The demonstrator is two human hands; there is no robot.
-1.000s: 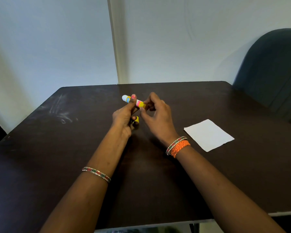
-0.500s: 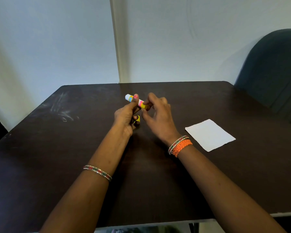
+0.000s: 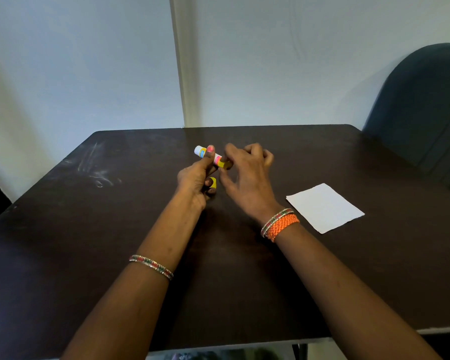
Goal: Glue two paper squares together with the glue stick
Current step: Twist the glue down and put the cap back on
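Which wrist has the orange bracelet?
The right wrist: a braided orange band sits there beside thin beaded bangles. The left forearm only has a thin beaded bangle.

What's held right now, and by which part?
Left hand grips the glue stick mid-barrel and keeps the yellow cap tucked in its lower fingers. Right hand pinches the stick's yellow base end.

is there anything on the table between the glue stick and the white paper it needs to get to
Nothing visible does. The yellow-and-white glue stick is held above the dark table by the left hand, with the right hand at its yellow end. The white paper lies to the right, with only bare tabletop between.
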